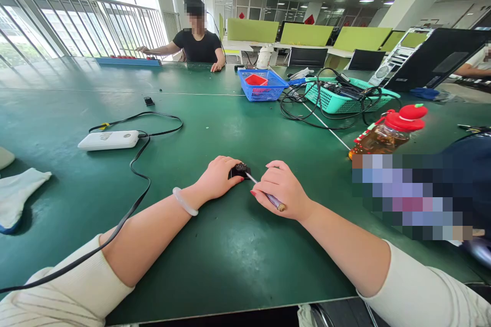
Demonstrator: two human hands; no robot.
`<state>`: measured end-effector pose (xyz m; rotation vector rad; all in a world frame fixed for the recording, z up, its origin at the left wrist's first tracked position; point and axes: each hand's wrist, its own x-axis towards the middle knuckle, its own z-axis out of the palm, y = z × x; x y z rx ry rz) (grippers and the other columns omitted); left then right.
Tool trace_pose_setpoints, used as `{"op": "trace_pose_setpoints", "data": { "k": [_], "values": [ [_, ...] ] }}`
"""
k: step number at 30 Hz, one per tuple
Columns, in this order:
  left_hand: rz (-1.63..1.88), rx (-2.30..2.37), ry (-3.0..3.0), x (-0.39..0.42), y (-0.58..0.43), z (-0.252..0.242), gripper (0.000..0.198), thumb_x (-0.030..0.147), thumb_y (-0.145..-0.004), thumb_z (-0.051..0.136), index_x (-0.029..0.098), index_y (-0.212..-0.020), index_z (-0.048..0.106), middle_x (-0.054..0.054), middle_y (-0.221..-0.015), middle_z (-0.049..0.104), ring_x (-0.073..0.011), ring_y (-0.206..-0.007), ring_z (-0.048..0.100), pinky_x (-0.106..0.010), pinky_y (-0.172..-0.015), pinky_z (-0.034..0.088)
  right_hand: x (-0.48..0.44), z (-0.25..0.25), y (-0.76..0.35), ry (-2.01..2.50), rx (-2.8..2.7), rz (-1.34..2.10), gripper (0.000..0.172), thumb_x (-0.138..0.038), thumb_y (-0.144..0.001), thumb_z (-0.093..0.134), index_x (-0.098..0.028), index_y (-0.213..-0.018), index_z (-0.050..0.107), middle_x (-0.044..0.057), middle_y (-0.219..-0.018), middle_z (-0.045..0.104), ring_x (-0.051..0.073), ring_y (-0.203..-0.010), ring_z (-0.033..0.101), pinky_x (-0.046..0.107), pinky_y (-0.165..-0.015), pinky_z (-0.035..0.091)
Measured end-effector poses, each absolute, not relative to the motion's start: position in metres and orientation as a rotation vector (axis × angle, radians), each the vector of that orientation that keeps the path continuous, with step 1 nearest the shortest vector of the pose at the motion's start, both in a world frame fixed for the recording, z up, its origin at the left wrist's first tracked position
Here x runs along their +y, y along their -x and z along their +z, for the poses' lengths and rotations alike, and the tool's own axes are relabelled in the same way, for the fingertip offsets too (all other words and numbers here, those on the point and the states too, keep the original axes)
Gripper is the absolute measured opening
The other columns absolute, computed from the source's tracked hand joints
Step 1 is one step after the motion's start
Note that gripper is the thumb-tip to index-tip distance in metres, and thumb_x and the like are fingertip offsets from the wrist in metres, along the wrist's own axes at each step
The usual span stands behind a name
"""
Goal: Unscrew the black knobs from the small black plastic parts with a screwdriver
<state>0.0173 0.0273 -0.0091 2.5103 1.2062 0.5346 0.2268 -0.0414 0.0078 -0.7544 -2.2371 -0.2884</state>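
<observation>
Right hand [282, 189] grips a slim screwdriver [275, 201]: metal shaft, dark handle, tan butt end. Left hand [218, 176] clasps a small black part [241, 167] on the green surface [192, 271], between the 2 hands. Part is compact, with a round raised bit on top; left side hidden by fingers, tip contact too small to confirm. White box [109, 140] on the left, black cable: faint grey marks, unreadable. Pixelation covers stuff below the red-capped bottle [383, 138]. Cables partly hide the green basket's [333, 104] contents. Far side: 1 person [199, 43], head pixelated.
</observation>
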Motion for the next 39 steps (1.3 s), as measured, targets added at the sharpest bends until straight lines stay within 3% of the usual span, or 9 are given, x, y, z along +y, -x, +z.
{"op": "trace_pose_setpoints", "data": {
  "k": [10, 16, 20, 25, 29, 31, 36, 39],
  "values": [
    [0.508, 1.236, -2.486, 0.027, -0.017, -0.008, 0.039, 0.038, -0.087, 0.063, 0.021, -0.122, 0.063, -0.009, -0.125, 0.068, -0.0311, -0.121, 0.056, -0.049, -0.108, 0.043, -0.041, 0.006, -0.227, 0.873, -2.042, 0.018, 0.024, -0.025, -0.093, 0.054, -0.023, -0.073, 0.067, -0.001, -0.064, 0.065, 0.014, -0.062, 0.056, 0.037, -0.084, 0.046],
    [0.501, 1.24, -2.481, 0.029, -0.016, -0.01, 0.041, 0.039, -0.086, 0.064, 0.021, -0.122, 0.063, -0.01, -0.122, 0.068, -0.0317, -0.119, 0.057, -0.049, -0.106, 0.044, -0.032, -0.001, -0.229, 1.227, -1.427, 0.641, 0.046, -0.058, -0.091, 0.053, -0.022, -0.069, 0.071, 0.002, -0.061, 0.06, 0.016, -0.06, 0.057, 0.031, -0.061, 0.046],
    [0.507, 1.225, -2.48, 0.029, -0.016, -0.009, 0.038, 0.039, -0.086, 0.064, 0.02, -0.12, 0.064, -0.009, -0.121, 0.068, -0.0313, -0.119, 0.056, -0.049, -0.106, 0.044, -0.022, -0.008, -0.234, 1.219, -1.183, 0.856, 0.047, -0.065, -0.083, 0.06, -0.021, -0.07, 0.071, 0.001, -0.06, 0.057, 0.016, -0.062, 0.056, 0.032, -0.066, 0.048],
    [0.505, 1.213, -2.465, 0.028, -0.016, -0.008, 0.038, 0.037, -0.087, 0.064, 0.022, -0.122, 0.063, -0.008, -0.123, 0.068, -0.0304, -0.12, 0.055, -0.049, -0.107, 0.043, -0.018, -0.011, -0.233, 1.258, -1.147, 0.907, 0.042, -0.061, -0.078, 0.067, -0.02, -0.07, 0.069, -0.001, -0.058, 0.055, 0.015, -0.061, 0.055, 0.032, -0.067, 0.048],
    [0.515, 1.201, -2.468, 0.026, -0.016, -0.007, 0.036, 0.036, -0.087, 0.063, 0.024, -0.121, 0.063, -0.007, -0.121, 0.069, -0.03, -0.12, 0.056, -0.049, -0.106, 0.043, -0.02, -0.008, -0.232, 1.338, -1.184, 0.89, 0.036, -0.055, -0.073, 0.073, -0.02, -0.083, 0.071, -0.001, -0.063, 0.059, 0.015, -0.06, 0.056, 0.03, -0.06, 0.046],
    [0.513, 1.198, -2.465, 0.026, -0.017, -0.006, 0.036, 0.037, -0.088, 0.062, 0.024, -0.121, 0.063, -0.006, -0.122, 0.069, -0.0301, -0.12, 0.055, -0.049, -0.107, 0.043, -0.023, -0.005, -0.231, 1.343, -1.219, 0.86, 0.036, -0.055, -0.074, 0.071, -0.021, -0.087, 0.072, -0.001, -0.064, 0.059, 0.015, -0.06, 0.055, 0.029, -0.058, 0.044],
    [0.525, 1.188, -2.459, 0.025, -0.017, -0.005, 0.038, 0.037, -0.085, 0.064, 0.025, -0.121, 0.063, -0.006, -0.122, 0.069, -0.0303, -0.12, 0.056, -0.05, -0.107, 0.043, -0.029, -0.002, -0.23, 1.317, -1.351, 0.736, 0.04, -0.057, -0.085, 0.058, -0.021, -0.075, 0.069, -0.002, -0.054, 0.048, 0.013, -0.053, 0.046, 0.028, -0.051, 0.036],
    [0.528, 1.188, -2.456, 0.025, -0.016, -0.006, 0.038, 0.036, -0.084, 0.065, 0.026, -0.121, 0.064, -0.006, -0.121, 0.069, -0.0304, -0.119, 0.056, -0.05, -0.107, 0.043, -0.029, -0.003, -0.229, 1.315, -1.446, 0.708, 0.039, -0.056, -0.088, 0.055, -0.021, -0.077, 0.069, -0.002, -0.057, 0.051, 0.014, -0.054, 0.049, 0.028, -0.053, 0.038]
  ]
}}
